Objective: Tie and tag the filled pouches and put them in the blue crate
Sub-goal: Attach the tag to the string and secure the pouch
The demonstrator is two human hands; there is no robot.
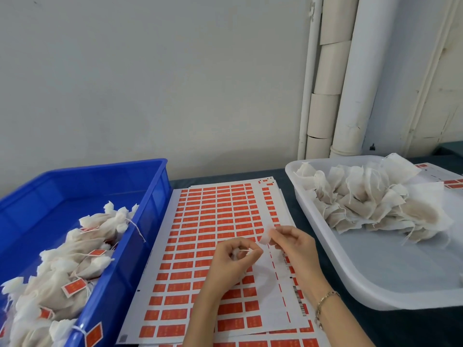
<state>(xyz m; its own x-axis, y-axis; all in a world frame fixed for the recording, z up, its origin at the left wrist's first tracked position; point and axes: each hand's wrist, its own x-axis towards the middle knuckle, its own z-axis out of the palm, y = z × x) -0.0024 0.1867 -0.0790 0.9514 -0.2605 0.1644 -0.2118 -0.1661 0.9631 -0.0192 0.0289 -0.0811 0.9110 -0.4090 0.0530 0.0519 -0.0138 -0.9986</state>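
Over the sheets of orange-red labels (213, 209), one white pouch (265, 237) is held between both hands. The grip of the left hand (234, 259) is closed: the fingers are curled tightly round the pouch's lower part, and a thin white string (246, 250) is pinched at the thumb and forefinger. The grip of the right hand (293, 244) is also closed, with the pouch's loose fabric top pinched between thumb and fingertips. Most of the pouch is hidden inside the left fist, so it cannot be told whether a knot has been made. A bracelet (325, 299) is worn on the right wrist.

The blue crate (150, 171) is set at the left on the dark tabletop (400, 326), touching the label sheets. Tied pouches with red tags (82, 256) are heaped in it, and its near end is cut off by the frame. A white tray (375, 271) is set at the right, with a pile of untagged pouches (370, 201) at its far end. The print on the labels is too small to be read.
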